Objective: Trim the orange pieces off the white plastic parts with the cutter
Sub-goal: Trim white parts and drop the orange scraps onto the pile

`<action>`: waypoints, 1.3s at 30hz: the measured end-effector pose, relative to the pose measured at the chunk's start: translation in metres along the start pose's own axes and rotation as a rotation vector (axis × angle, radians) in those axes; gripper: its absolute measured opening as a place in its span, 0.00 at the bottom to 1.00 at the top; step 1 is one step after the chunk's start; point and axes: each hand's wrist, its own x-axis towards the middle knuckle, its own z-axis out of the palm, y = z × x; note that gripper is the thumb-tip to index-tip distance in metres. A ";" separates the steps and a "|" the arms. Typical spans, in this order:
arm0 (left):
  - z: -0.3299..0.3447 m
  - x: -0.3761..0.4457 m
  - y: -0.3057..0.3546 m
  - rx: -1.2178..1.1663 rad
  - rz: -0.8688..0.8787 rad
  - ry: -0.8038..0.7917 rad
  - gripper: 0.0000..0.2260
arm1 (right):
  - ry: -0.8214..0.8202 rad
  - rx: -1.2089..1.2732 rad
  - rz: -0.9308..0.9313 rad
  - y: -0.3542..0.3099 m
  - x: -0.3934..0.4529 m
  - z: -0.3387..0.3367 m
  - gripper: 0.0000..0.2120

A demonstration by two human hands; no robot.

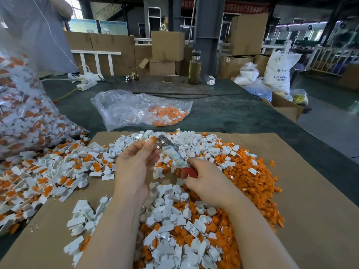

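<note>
I am watching the left hand [136, 162] pinching a small part [152, 139] at its fingertips, an orange piece showing at the tip, while the right hand [204, 181] is gripping the red handles of the cutter [171, 154], fingers curled around them. The cutter's metal nose is pointing up and to the left, sitting right against the held part; I cannot tell whether its blades are closing on the plastic yet or just touching it. The two hands are working close together above the middle of the heap. I am judging this as the cutting step itself: the clean way to do it is to seat the blades flush where orange meets white, keep the part steady in the pinch, keep the fingertips clear of the nose, and squeeze once so no stub is left. Below and to the right of the hands, loose orange pieces [252, 171] and white parts [174, 220] are lying mixed on a sheet of cardboard [320, 220], looking like finished work. To the left, uncut parts [58, 171] with orange still attached are spilling from a large clear bag [19, 113]. Farther back, a second plastic bag [126, 107] with orange bits is lying on the dark table [223, 111], and a bottle [194, 67] is standing beyond it near stacked boxes [167, 47].
</note>
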 end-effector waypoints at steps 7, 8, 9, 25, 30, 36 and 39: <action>-0.044 0.026 0.029 -0.574 -0.153 0.396 0.03 | 0.255 -0.010 0.064 0.008 0.002 -0.003 0.04; -0.050 0.028 0.032 -0.641 -0.151 0.410 0.03 | 0.286 0.013 0.083 0.009 0.002 -0.004 0.04; -0.054 0.031 0.033 -0.704 -0.146 0.418 0.05 | 0.317 0.018 0.102 0.010 0.003 -0.005 0.06; -0.048 0.031 0.031 -0.055 -0.086 0.223 0.10 | 0.478 -0.026 0.223 0.019 0.005 -0.011 0.12; -0.009 0.003 0.005 0.860 0.122 -0.269 0.06 | 0.475 -0.036 0.220 0.018 0.005 -0.012 0.12; 0.002 0.002 -0.021 1.377 0.233 -0.576 0.11 | 0.409 -0.015 0.198 0.018 0.005 -0.013 0.12; 0.001 0.002 -0.022 1.430 0.295 -0.593 0.10 | 0.368 -0.037 0.174 0.016 0.005 -0.011 0.13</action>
